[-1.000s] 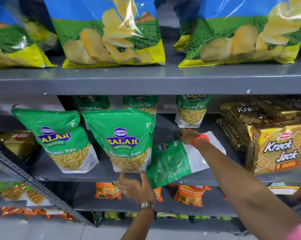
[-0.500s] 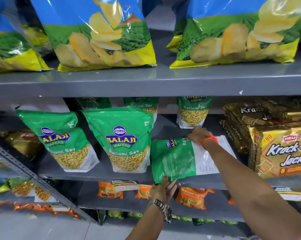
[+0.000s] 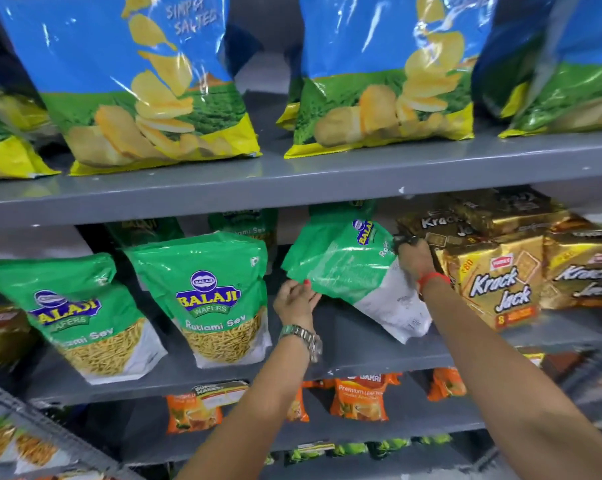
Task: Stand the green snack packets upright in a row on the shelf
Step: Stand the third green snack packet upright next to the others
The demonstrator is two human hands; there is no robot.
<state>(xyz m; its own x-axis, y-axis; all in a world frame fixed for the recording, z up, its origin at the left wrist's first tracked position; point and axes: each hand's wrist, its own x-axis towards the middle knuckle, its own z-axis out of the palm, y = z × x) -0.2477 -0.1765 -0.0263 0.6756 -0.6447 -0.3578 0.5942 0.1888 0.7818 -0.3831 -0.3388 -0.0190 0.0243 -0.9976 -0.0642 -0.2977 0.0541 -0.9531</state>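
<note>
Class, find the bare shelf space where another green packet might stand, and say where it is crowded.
Bare grey shelf lies between the middle upright packet and the tilted packet held by both hands. Right of it, Krack Jack packs crowd in.

Both bare arms reach up from the lower edge of the frame toward its centre. The left hand [image 3: 296, 301], palm forward and fingers curled (a metal watch on the wrist), pinches a packet's lower corner. The right hand [image 3: 413, 259], higher and to the right, grips the packet's far edge, a red band circling the wrist.
</note>
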